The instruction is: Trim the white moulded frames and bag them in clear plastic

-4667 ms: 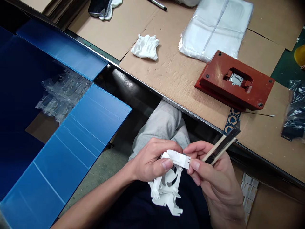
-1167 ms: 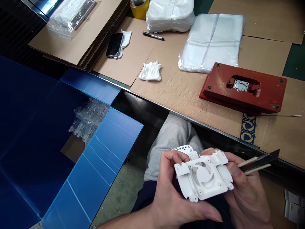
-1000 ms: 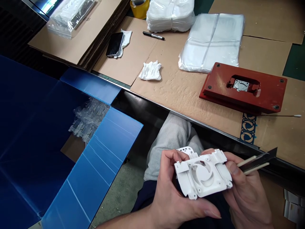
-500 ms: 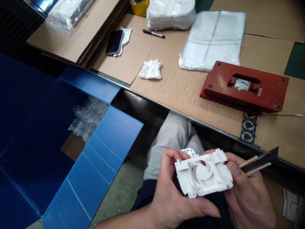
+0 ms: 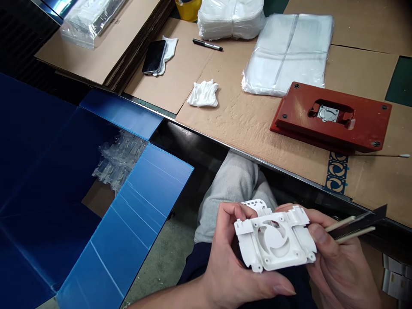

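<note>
A white plastic fan housing (image 5: 275, 242), with a round swirl-shaped opening, is held over my lap. My left hand (image 5: 230, 257) grips its left side, fingers behind and thumb stretched below the lower edge. At its right end my right hand (image 5: 337, 253) pinches the housing with thumb and fingers. A utility knife (image 5: 357, 223) with a dark pointed blade and pale handle edges also sticks out of my right hand, pointing right. Behind the housing shows a rounded white slotted part (image 5: 257, 206); whether it is joined cannot be seen.
On the cardboard-covered table are a red fixture (image 5: 334, 118) with a metal insert, blue fan-shaped pieces (image 5: 336, 171), a cotton swab (image 5: 401, 156), plastic bags (image 5: 289, 53), a white cloth (image 5: 203, 93), a marker (image 5: 207, 45) and a phone (image 5: 154, 58). A blue box (image 5: 128, 223) stands left.
The housing has shifted and tilted slightly, its right end moving a little right and down. My right hand and the knife have moved slightly right and down too. Both hands keep their hold.
</note>
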The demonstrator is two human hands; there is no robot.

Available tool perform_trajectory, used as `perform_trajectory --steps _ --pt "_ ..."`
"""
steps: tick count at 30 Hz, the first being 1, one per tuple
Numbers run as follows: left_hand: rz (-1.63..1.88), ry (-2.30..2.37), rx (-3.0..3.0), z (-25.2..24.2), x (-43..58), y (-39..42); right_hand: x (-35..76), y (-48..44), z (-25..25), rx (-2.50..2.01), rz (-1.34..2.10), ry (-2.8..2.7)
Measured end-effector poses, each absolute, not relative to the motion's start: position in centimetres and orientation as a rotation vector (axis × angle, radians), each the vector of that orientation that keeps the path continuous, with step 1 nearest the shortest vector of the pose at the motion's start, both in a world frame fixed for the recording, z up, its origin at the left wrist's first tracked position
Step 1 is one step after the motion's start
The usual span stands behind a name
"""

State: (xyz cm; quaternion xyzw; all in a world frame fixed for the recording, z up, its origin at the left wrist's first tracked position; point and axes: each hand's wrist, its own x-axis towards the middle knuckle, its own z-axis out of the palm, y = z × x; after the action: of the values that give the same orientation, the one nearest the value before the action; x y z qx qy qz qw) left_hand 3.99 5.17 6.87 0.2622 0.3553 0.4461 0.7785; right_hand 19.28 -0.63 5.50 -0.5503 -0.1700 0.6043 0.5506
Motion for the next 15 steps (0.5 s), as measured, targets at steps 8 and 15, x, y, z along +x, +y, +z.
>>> perform_trajectory --steps 8,15 --pt "0.98 0.728 0.582 6.61 4.06 5.01 19.48 -0.62 5.18 -1.291 1.419 -0.454" --pt "0.972 0.72 0.588 6.54 3.99 5.0 19.31 -0.48 5.4 -1.291 1.402 -0.466"
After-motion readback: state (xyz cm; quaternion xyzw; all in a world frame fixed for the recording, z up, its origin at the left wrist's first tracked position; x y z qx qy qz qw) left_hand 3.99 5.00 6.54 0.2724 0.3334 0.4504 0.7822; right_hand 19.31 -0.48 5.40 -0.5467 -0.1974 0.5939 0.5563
